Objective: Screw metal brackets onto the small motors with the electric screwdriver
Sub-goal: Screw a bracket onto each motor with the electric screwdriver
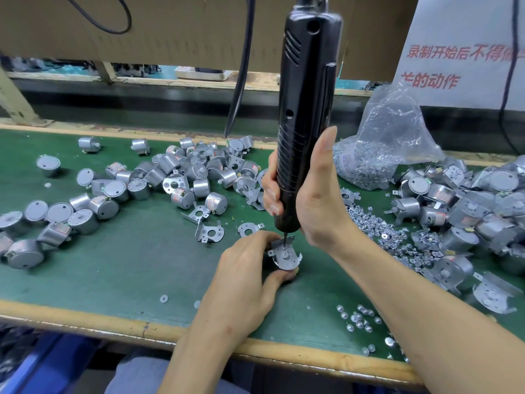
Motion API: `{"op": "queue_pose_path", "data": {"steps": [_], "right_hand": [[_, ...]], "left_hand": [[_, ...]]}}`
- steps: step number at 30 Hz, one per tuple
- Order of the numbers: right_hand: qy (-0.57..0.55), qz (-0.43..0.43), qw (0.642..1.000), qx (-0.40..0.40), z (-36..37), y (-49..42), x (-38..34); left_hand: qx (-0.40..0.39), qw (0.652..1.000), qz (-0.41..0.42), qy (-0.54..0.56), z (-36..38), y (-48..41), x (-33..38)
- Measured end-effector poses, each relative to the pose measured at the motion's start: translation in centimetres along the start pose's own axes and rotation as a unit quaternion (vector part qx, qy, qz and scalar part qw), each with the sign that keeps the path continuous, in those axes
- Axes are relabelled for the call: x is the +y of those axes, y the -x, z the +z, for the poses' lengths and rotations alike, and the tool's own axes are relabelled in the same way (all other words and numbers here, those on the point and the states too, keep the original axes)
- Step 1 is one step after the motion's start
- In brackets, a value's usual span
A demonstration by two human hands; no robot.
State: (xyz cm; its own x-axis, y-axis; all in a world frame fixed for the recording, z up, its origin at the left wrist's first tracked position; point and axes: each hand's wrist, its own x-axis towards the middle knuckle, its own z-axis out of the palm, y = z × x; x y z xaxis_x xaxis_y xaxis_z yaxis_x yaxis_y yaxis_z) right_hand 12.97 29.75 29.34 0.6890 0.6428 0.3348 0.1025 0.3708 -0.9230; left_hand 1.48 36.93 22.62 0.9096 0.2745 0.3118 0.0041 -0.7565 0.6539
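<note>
A: How much was done?
B: Bracketed motors (493, 294) were heaped right; bare motors (181, 199) were left far left. One motor (284, 265), near centre, was gripped by the left hand (244, 275), the screwdriver (306, 109) by the right hand (318, 207).

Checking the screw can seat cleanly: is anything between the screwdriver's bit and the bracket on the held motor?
Nothing visible. The right hand holds the screwdriver upright, its bit down on the far edge of the bracket. The left hand grips the motor from the sides, fingers beside the bit, not under it.
</note>
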Motion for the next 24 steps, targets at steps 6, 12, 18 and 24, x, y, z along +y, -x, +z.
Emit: {"op": "queue_pose_path", "data": {"steps": [6, 12, 18, 24], "right_hand": [[0.018, -0.009, 1.000, 0.021, 0.2, 0.2, 0.0], [0.056, -0.010, 0.995, 0.081, 0.6, 0.1, 0.1], [-0.034, -0.007, 0.999, 0.005, -0.7, 0.0, 0.0], [-0.002, -0.041, 0.999, 0.030, -4.2, -1.6, -1.0]], "left_hand": [[-0.008, 1.000, 0.000, -0.001, 0.0, 0.1, 0.0], [-0.021, 1.000, 0.002, -0.006, 0.0, 0.1, 0.0], [-0.023, 1.000, 0.008, -0.004, -0.1, 0.2, -0.1], [-0.036, 0.999, 0.014, -0.003, 0.0, 0.1, 0.0]]}}
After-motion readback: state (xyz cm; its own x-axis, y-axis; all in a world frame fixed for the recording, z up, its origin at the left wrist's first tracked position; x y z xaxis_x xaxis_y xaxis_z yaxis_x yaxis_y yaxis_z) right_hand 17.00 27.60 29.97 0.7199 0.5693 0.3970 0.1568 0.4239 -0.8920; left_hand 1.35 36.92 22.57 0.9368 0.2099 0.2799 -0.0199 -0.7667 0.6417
